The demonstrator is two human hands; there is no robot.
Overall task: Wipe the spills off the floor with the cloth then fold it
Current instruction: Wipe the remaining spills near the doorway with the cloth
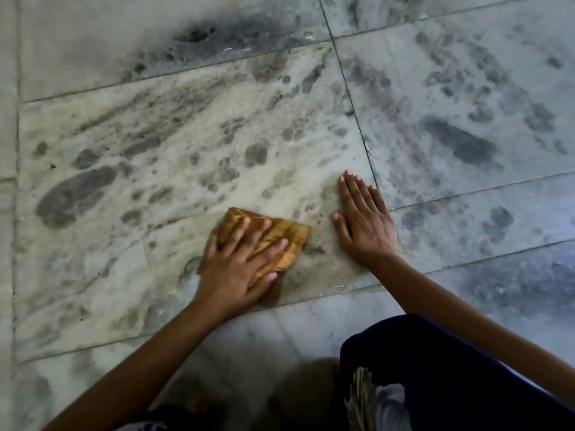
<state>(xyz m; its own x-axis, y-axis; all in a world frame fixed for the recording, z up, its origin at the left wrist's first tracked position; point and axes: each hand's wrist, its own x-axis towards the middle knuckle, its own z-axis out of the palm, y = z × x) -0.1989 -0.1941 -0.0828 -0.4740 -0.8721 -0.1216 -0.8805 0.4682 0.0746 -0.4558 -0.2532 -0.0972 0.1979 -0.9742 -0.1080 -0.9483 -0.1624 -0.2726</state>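
Plainly, in the head view, the left hand [245, 262] presses spread, straight fingers onto the orange cloth [289, 233] on the floor [124, 275]. The right hand [364, 222] lies flat just beside it, bracing. Use even pressure and overlapping strokes toward the dark patches [74, 194], probably wet spills.

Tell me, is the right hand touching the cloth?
Apart. The head view shows a strip of bare floor between the right hand and the cloth; the hand lies flat on the floor.

Pale marble floor [93, 57] of large slabs, grey mottled markings, thin dark joints [348, 88], cooler light at right
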